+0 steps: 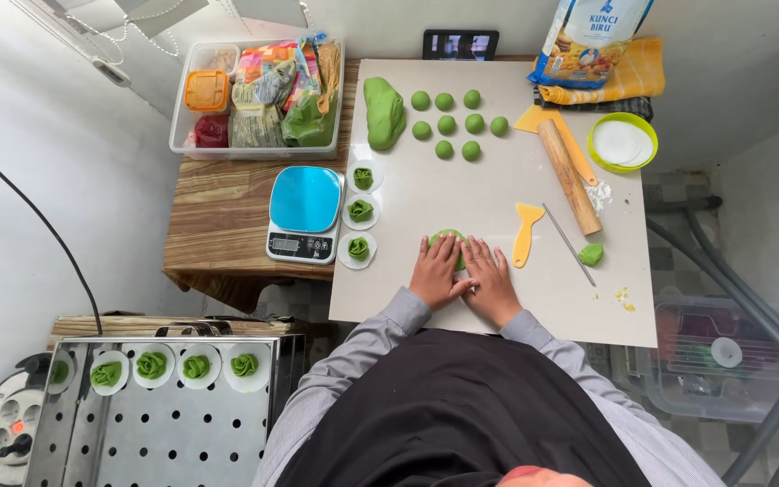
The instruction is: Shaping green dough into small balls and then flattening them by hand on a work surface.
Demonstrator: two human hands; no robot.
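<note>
Left hand (435, 272) and right hand (490, 278), fingers flat and spread, press one green dough disc (446, 238) (partly hidden) on the board (462, 189); yellow scraper (526, 231) beside

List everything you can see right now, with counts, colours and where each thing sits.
dough disc: 1, green, board front, under both hands
dough balls: 8, green, board top
dough lump: 1, green, left of the balls
dough scrap: 1, green, board right
shaped buns: 3, green on white rounds, board's left edge
tray buns: 5, green, steel tray lower left
scale: 1, blue top, wooden table
rolling pin: 1, wood, board right
scraper: 1, yellow, right of the hands
skewer: 1, thin, beside the scraper
bowl: 1, lime green rim, right
bin: 1, clear, top left
left hand: on disc
right hand: on disc
</note>
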